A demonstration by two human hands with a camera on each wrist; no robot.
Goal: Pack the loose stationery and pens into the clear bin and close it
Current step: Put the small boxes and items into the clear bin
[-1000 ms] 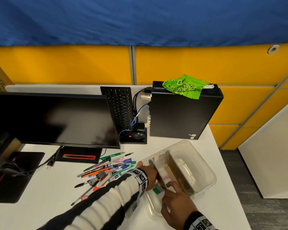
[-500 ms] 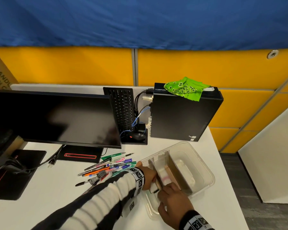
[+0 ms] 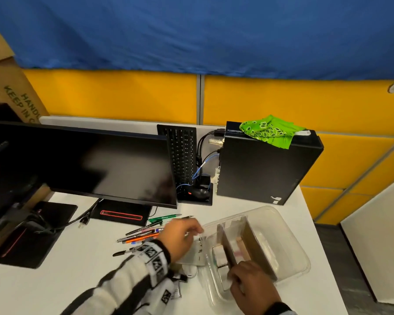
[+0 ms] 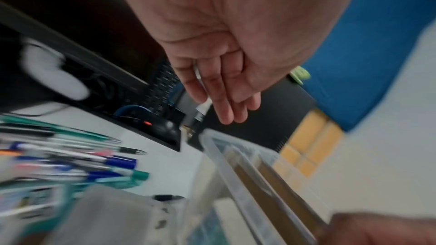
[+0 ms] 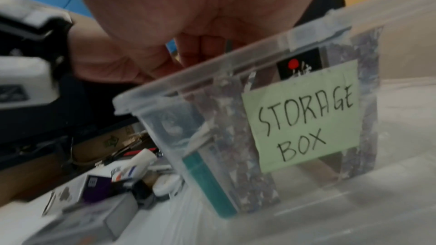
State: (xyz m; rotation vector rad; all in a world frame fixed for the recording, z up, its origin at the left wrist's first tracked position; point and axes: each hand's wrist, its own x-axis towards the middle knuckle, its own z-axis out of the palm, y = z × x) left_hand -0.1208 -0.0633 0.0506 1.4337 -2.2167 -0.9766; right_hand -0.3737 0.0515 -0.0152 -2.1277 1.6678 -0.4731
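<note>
The clear bin stands open on the white desk at the right, with a green "STORAGE BOX" note on its near end. Notebooks and cardboard stand upright inside it. My right hand reaches into the near end, its fingers curled on a dark upright notebook. Left of the bin's rim, my left hand hovers with relaxed fingers, and I see nothing in it. Loose pens lie fanned out beyond that hand. Small boxes and a white eraser sit under my left forearm.
A black monitor stands at the left, with its base just behind the pens. A black PC tower with a green bandana on top stands behind the bin, beside an upright keyboard and a mouse. The desk edge runs close right of the bin.
My left hand has come out of the bin and moved left and up, above the pens. My right hand stays at the bin's near end.
</note>
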